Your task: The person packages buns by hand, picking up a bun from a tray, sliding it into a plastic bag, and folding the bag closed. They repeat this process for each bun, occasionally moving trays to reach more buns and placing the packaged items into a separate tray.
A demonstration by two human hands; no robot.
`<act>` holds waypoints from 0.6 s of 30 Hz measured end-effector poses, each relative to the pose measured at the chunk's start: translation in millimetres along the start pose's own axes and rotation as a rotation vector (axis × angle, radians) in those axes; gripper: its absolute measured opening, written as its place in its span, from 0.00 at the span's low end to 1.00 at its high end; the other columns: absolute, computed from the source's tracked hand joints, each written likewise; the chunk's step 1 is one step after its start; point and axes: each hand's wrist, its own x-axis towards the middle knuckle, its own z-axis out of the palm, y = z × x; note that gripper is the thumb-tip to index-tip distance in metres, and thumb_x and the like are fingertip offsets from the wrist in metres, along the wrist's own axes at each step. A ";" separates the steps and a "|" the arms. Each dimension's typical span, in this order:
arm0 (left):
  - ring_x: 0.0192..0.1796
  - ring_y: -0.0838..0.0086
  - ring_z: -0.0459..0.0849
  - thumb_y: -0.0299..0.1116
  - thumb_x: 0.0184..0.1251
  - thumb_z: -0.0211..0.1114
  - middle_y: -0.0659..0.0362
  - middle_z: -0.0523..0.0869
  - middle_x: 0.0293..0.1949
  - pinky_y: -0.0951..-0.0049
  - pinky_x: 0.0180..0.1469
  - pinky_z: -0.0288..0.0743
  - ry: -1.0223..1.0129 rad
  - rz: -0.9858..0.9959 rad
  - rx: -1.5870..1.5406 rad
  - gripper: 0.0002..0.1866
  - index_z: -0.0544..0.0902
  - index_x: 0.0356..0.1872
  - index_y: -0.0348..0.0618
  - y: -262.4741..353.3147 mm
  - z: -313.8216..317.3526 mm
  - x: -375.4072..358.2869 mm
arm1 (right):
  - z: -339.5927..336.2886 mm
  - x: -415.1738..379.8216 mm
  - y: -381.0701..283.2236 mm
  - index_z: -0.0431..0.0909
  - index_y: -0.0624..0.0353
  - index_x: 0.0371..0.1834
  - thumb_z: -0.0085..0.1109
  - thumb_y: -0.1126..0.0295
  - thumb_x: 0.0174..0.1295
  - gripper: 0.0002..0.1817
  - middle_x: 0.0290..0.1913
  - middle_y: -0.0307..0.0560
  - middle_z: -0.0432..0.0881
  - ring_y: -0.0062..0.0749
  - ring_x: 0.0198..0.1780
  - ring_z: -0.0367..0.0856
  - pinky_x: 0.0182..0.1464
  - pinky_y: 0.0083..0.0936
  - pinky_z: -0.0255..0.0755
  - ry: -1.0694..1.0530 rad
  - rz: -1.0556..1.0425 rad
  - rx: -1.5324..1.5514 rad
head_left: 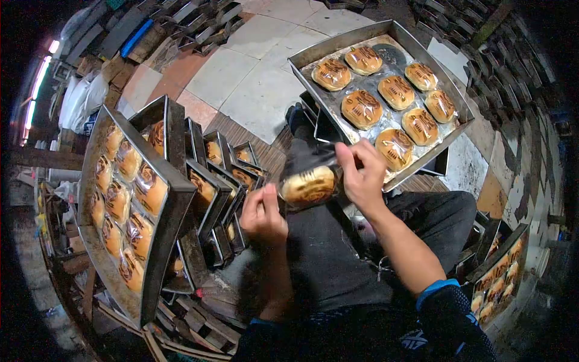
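Head view. Bun point(309, 186): round, golden, dark swirl on top, in clear wrap; held over the lap between both hands. Right hand point(362, 175): grip pinching the wrap's far end. Left hand point(263, 214): grip closed on the near end. Risk: slack wrap slipping, bun dropping. Tray point(313, 55) of buns beyond.

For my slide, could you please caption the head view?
Both hands, left hand and right hand, hold a wrapped bun beside a metal tray of buns.
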 end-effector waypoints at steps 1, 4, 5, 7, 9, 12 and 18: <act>0.31 0.76 0.81 0.29 0.68 0.65 0.55 0.84 0.31 0.78 0.34 0.73 0.000 0.000 0.004 0.08 0.82 0.34 0.33 -11.4 -12.4 -12.3 | -0.6 -17.5 1.2 0.74 0.65 0.21 0.61 0.77 0.63 0.12 0.20 0.48 0.73 0.31 0.21 0.70 0.25 0.26 0.62 0.053 -0.011 -0.008; 0.30 0.78 0.81 0.30 0.67 0.67 0.57 0.84 0.29 0.77 0.33 0.74 -0.115 -0.215 0.111 0.06 0.84 0.35 0.36 -44.6 -56.2 -66.2 | -26.2 -90.1 1.9 0.74 0.67 0.21 0.59 0.75 0.65 0.13 0.21 0.50 0.74 0.34 0.20 0.68 0.25 0.30 0.61 -0.086 0.207 -0.100; 0.30 0.79 0.82 0.30 0.67 0.67 0.58 0.84 0.28 0.77 0.33 0.75 -0.150 -0.282 0.320 0.06 0.84 0.36 0.38 -40.7 -64.8 -84.4 | -32.9 -115.7 7.4 0.74 0.67 0.21 0.59 0.74 0.65 0.14 0.21 0.51 0.75 0.35 0.20 0.69 0.25 0.32 0.62 -0.141 0.318 -0.143; 0.29 0.80 0.81 0.30 0.67 0.67 0.59 0.84 0.28 0.77 0.32 0.75 -0.228 -0.094 0.579 0.05 0.85 0.37 0.39 -38.1 -74.6 -106.2 | -46.8 -146.6 16.9 0.76 0.67 0.23 0.59 0.73 0.65 0.13 0.22 0.52 0.76 0.38 0.21 0.70 0.26 0.34 0.62 -0.290 0.496 -0.150; 0.28 0.81 0.81 0.30 0.67 0.68 0.60 0.85 0.28 0.77 0.31 0.75 -0.299 0.120 0.815 0.05 0.85 0.37 0.40 -44.1 -82.7 -120.1 | -61.9 -157.5 19.0 0.78 0.66 0.24 0.58 0.72 0.65 0.12 0.24 0.54 0.77 0.40 0.22 0.72 0.26 0.36 0.62 -0.434 0.660 -0.147; 0.25 0.83 0.81 0.30 0.67 0.68 0.61 0.85 0.28 0.81 0.29 0.73 -0.091 -0.015 -0.399 0.05 0.85 0.35 0.39 -33.9 -84.9 -116.6 | -79.9 -95.1 -16.9 0.85 0.59 0.31 0.67 0.69 0.58 0.05 0.32 0.51 0.84 0.41 0.32 0.81 0.36 0.35 0.70 -0.392 0.200 -0.165; 0.27 0.89 0.69 0.37 0.73 0.59 0.68 0.78 0.28 0.85 0.26 0.56 -0.183 -0.255 -0.098 0.12 0.82 0.41 0.36 36.8 -29.1 -15.3 | -31.2 -36.2 -14.9 0.76 0.62 0.58 0.74 0.66 0.45 0.33 0.45 0.60 0.84 0.53 0.46 0.84 0.53 0.36 0.76 -0.848 0.025 0.002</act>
